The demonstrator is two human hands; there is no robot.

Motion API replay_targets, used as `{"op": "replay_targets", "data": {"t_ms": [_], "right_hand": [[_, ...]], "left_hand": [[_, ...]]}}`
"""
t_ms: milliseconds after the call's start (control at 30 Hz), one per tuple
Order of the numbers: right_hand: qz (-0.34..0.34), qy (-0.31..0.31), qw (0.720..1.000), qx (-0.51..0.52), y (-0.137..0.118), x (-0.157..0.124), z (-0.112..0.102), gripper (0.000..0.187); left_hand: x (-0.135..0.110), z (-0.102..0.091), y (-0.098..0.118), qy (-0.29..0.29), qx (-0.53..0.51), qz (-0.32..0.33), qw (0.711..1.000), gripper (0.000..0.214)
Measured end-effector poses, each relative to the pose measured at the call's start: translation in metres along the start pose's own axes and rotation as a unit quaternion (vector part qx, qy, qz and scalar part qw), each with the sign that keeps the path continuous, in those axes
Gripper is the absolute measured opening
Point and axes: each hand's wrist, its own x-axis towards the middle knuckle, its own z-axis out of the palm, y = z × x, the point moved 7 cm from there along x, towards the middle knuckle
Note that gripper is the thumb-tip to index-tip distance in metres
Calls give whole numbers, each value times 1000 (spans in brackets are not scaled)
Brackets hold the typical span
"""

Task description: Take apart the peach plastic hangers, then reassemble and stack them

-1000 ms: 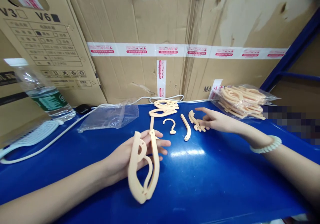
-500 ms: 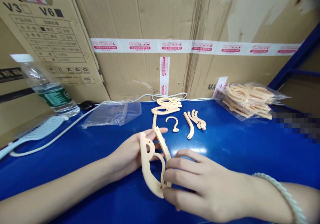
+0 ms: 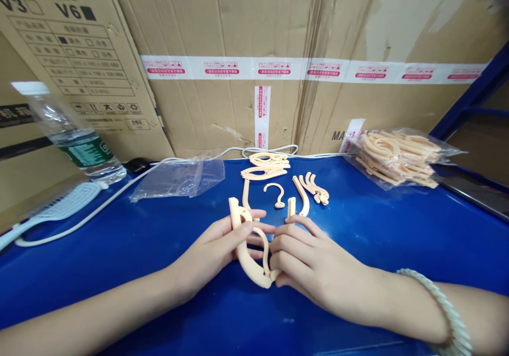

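Note:
Both hands hold a cream plastic folding hanger (image 3: 249,263) above the blue table, its two arms spread in a V. My left hand (image 3: 217,247) is closed around the curved left arm, thumb across its front. My right hand (image 3: 314,263) grips the other arm, whose tip shows above the fingers while the rest is hidden. Just beyond the hands lie a loose hanger hook (image 3: 283,192), a curved arm piece (image 3: 303,196) and several small curved pieces (image 3: 317,190). More hanger parts (image 3: 265,172) are grouped behind my left hand.
A clear bag of hanger parts (image 3: 397,157) sits at the back right. An empty plastic bag (image 3: 178,178), a white cable (image 3: 115,194), a water bottle (image 3: 85,146) and a pale blue hairbrush (image 3: 67,205) are at the left. Cardboard boxes (image 3: 222,112) stand along the back.
The hanger's arms have spread wider apart, the right one swinging right with my right hand. My left thumb now lies over the left arm. The view has shifted slightly.

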Motion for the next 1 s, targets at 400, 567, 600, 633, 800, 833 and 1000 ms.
{"op": "replay_targets", "data": {"t_ms": [400,567,600,633,800,833,1000], "right_hand": [[55,11,995,-87,10,0,-7,38],[54,-1,993,-105,7,-1,-7,42],[54,-2,993,-106,7,-1,-7,41],[54,-3,993,-107,7,-2,-7,41],[36,0,993,-109,7,0,-9,41],[30,3,993,-113,6,0,-10,40],[-40,38,987,-153,-6,0,-19,35]], "left_hand": [[-1,-1,-4,-37,58,34,997,41],[-2,-1,-3,-40,55,28,997,41],[-2,-1,-3,-38,55,26,997,41],[-2,-1,-3,-34,55,24,998,41],[-2,-2,-3,-10,48,16,999,41],[-2,-2,-4,-10,45,16,999,40],[1,-7,-2,17,-18,6,1000,35]]}}
